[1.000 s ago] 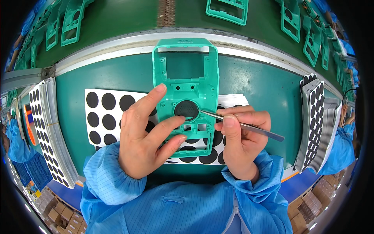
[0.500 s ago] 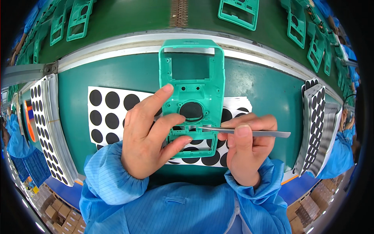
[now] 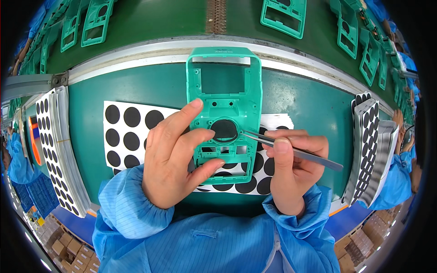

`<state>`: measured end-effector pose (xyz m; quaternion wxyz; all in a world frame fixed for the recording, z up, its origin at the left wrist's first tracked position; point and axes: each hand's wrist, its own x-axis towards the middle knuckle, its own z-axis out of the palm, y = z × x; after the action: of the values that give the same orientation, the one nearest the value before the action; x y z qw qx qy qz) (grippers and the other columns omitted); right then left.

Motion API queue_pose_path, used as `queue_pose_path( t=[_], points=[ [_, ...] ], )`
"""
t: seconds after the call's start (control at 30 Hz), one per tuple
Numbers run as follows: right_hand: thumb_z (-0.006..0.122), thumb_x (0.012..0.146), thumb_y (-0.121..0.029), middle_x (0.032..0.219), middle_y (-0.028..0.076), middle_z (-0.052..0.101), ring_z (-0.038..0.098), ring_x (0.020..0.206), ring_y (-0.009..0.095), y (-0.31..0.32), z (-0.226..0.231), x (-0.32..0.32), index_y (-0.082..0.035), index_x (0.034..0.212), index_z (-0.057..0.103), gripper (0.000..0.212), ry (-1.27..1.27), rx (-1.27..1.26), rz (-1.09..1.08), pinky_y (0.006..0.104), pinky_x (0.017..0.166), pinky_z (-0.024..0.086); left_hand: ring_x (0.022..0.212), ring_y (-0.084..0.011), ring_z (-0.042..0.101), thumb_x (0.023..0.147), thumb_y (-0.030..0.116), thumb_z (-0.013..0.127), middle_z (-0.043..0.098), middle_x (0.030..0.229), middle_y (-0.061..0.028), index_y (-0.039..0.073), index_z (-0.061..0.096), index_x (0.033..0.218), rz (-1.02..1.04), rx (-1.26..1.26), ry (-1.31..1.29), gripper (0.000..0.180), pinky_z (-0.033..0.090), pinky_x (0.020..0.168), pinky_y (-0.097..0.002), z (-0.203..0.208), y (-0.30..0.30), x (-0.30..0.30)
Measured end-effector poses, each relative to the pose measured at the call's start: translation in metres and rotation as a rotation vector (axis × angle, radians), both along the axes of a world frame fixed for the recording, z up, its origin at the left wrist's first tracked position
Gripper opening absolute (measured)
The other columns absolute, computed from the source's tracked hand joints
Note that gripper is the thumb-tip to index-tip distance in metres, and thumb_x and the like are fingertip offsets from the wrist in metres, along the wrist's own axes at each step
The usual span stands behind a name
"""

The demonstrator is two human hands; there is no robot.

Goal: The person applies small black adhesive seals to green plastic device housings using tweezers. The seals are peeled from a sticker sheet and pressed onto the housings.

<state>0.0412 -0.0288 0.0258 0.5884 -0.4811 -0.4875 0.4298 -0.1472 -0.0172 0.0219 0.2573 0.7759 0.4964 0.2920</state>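
Observation:
A green plastic housing (image 3: 227,98) with a rectangular window and a round opening lies flat over a white sheet of black round stickers (image 3: 129,132). My left hand (image 3: 175,157) grips its lower left side, thumb and fingers on the frame. A black disc (image 3: 225,129) fills the round opening. My right hand (image 3: 291,170) holds metal tweezers (image 3: 291,150), their tips at the right rim of that disc.
Stacks of sticker sheets stand at the left (image 3: 57,145) and right (image 3: 371,145) of the green work surface (image 3: 309,102). Beyond a metal rail (image 3: 136,57), a conveyor carries several more green housings (image 3: 284,11). Cardboard boxes (image 3: 68,250) sit on the floor below.
The housing has shifted slightly and the tweezers' tips have come to the right edge of the round opening. Both hands keep their grips.

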Motion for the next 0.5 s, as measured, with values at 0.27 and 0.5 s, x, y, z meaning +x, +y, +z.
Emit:
queue_pose_path(
  t=[0.27,0.5],
  points=[
    [0.056,0.08,0.008,0.085,0.018,0.061,0.057,0.069,0.011,0.001,-0.001,-0.002,0.001,0.093,0.042,0.021,0.003,0.014,0.02,0.0192,0.059,0.045,0.101,-0.0325,0.05,0.057,0.018,0.077,0.042,0.128,-0.016,0.005,0.056,0.095,0.005,0.002,-0.006,0.046,0.04,0.081,-0.0386,0.001,0.0,0.001],
    [0.055,0.083,0.003,0.08,0.019,0.061,0.053,0.057,0.008,-0.002,0.011,-0.005,0.0,0.09,0.039,0.018,0.198,-0.12,0.01,0.0194,0.052,0.047,0.109,-0.0329,0.046,0.06,0.018,0.078,0.039,0.13,-0.0167,0.005,0.053,0.1,-0.022,-0.045,0.064,0.049,0.04,0.088,-0.037,0.006,0.0,-0.001]
  ],
)
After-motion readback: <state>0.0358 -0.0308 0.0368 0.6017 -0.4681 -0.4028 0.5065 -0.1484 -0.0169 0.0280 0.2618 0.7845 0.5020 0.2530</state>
